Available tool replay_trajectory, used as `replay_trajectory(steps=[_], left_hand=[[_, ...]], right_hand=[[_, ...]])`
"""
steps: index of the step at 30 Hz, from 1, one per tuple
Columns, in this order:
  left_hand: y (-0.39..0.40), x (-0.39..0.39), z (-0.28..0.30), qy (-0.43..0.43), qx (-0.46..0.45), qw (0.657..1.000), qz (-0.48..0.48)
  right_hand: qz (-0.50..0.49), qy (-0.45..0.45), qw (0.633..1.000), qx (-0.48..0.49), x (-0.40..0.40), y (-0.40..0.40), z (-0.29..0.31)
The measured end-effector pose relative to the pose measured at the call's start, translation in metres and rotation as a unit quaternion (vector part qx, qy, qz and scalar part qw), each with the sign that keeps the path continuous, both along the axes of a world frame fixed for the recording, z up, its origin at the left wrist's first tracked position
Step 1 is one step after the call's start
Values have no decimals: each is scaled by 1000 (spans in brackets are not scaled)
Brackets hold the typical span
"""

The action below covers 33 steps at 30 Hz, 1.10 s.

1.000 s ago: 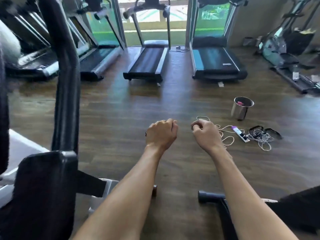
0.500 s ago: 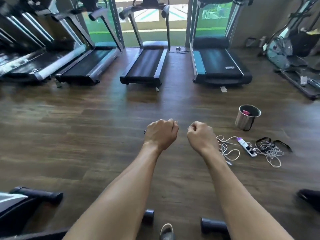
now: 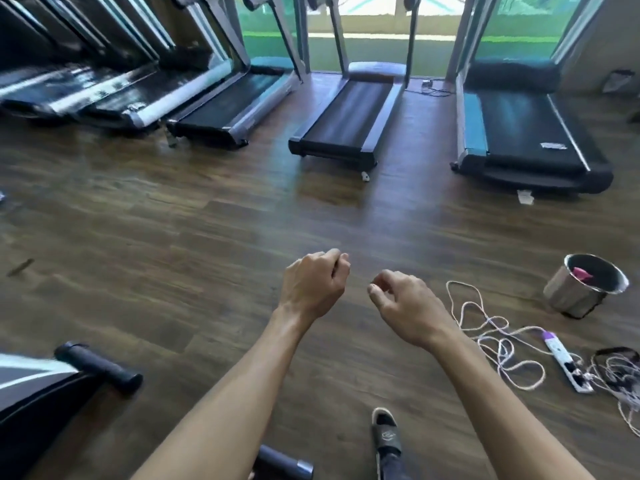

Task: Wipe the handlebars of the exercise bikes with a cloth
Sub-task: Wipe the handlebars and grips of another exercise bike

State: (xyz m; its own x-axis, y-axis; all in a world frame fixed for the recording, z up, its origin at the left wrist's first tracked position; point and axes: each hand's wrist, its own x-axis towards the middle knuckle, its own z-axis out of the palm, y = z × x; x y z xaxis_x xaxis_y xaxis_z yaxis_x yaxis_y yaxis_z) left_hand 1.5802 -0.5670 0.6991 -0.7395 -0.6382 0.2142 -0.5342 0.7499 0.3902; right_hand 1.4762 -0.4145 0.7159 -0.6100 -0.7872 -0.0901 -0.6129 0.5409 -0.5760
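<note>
Both hands hung above the floor (image 3: pixel 207 244), holding nothing: the left hand (image 3: pixel 313 285) in a closed grip, the right hand (image 3: pixel 403 306) loosely curled. No cloth showed. A black handlebar (image 3: pixel 98 363) lay left of them; trailing cables (image 3: pixel 498 344) to the right risked tripping.

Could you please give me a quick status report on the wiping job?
Left hand fisted, empty; right hand loosely curled, empty. No cloth visible. Power strip and white cord on floor, right.

Five treadmills (image 3: pixel 346 112) line the far edge of the wooden floor (image 3: pixel 207 237); one metal bucket (image 3: pixel 581 289), one power strip (image 3: pixel 566 362), one sandalled foot (image 3: pixel 386 434) and two bare hands (image 3: pixel 311 282) are also visible.
</note>
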Motion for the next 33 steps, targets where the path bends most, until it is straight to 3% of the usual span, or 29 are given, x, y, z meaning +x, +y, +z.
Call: replay_trajectory(steps=[7, 12, 23, 33], left_hand=[[-90, -24, -10, 13, 45, 986, 159], [-156, 4, 4, 54, 46, 955, 288], [-327, 150, 1, 85, 14, 836, 542], [-415, 258, 30, 131, -11, 717, 685]], right_hand=[[180, 3, 984, 13, -89, -123, -1], [315, -14, 949, -11, -83, -247, 11], [563, -44, 823, -55, 62, -510, 9], [700, -69, 708, -55, 212, -667, 26]])
